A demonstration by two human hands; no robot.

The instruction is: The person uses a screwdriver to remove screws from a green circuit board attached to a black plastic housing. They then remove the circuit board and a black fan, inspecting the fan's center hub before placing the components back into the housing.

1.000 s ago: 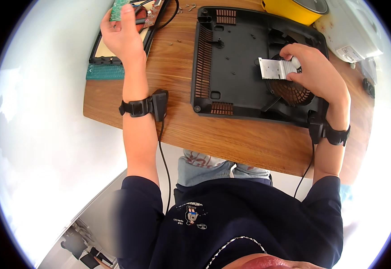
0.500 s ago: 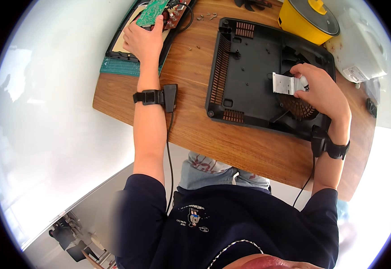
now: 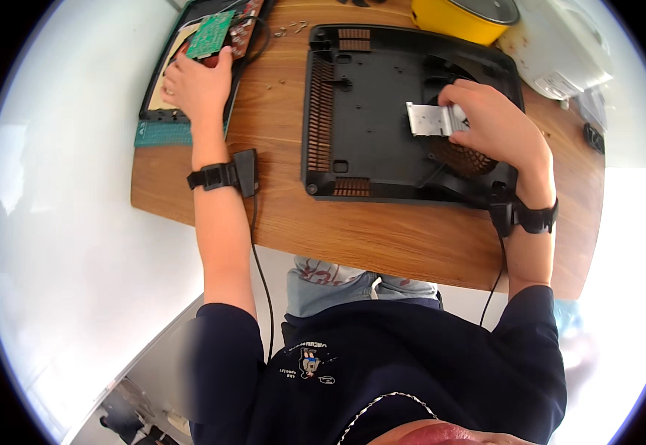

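At the upper left, my left hand [image 3: 198, 87] is closed round the near end of a green circuit board [image 3: 211, 33], which is tilted over an opened black housing [image 3: 145, 111]. Part of its grip is hidden behind the hand. My right hand [image 3: 497, 126] pinches a silver metal heat sink [image 3: 428, 120] with fins at one end. It is held over the fan [image 3: 465, 159] inside a large black plastic casing [image 3: 382, 167], which lies open side up with slotted vents along its sides.
A green cutting mat [image 3: 163, 133] lies under the housing. Several small screws [image 3: 291, 30] are scattered on the wooden table [image 3: 278, 215]. Behind the casing stand a yellow pot [image 3: 456, 22] and a white appliance [image 3: 560, 55]. A cable [image 3: 263, 44] loops beside the circuit board.
The view has shifted, so the table and both hands sit further left in the picture. Both hands keep their holds, with little other visible movement.
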